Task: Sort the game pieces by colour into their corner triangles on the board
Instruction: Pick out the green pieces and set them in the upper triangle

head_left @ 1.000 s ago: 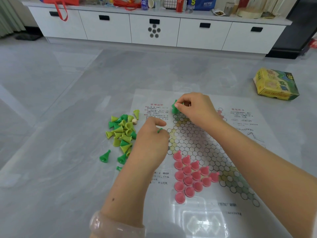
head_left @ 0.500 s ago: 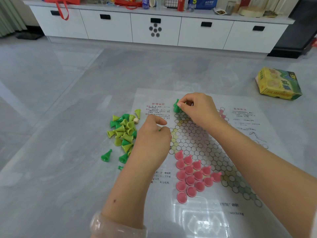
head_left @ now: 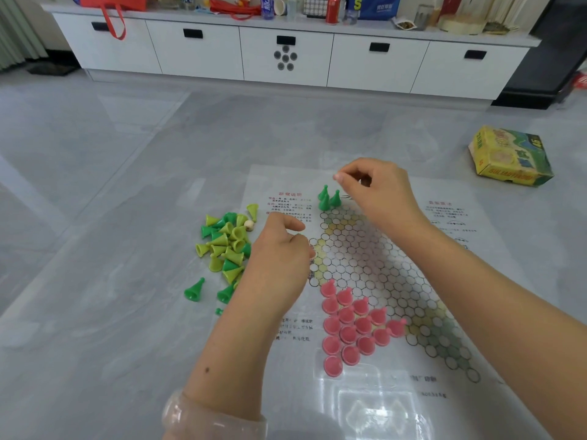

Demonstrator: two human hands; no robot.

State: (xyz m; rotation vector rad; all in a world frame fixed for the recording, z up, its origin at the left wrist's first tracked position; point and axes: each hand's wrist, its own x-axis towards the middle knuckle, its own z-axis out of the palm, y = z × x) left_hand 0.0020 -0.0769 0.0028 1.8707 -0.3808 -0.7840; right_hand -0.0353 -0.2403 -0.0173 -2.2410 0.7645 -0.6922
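The paper board (head_left: 374, 268) lies on the floor with a hexagon grid. Three dark green cones (head_left: 328, 198) stand at its far corner. My right hand (head_left: 378, 192) hovers just right of and above them, fingers loosely curled, with nothing in them. Several pink pieces (head_left: 352, 325) fill the near-left corner triangle. My left hand (head_left: 279, 249) rests at the board's left edge with its fingers curled tight into the palm, hiding what they grip. A loose pile of dark green and yellow-green cones (head_left: 227, 246) lies left of the board.
Two dark green cones (head_left: 194, 290) lie apart at the near side of the pile, and a small beige bead (head_left: 249, 225) sits at its far side. A yellow game box (head_left: 509, 157) lies on the floor far right. White cabinets (head_left: 286, 55) line the back.
My right hand let go of a green cone at the far corner and rose up and to the right. The sliver of green seen at my left fingertips is now hidden.
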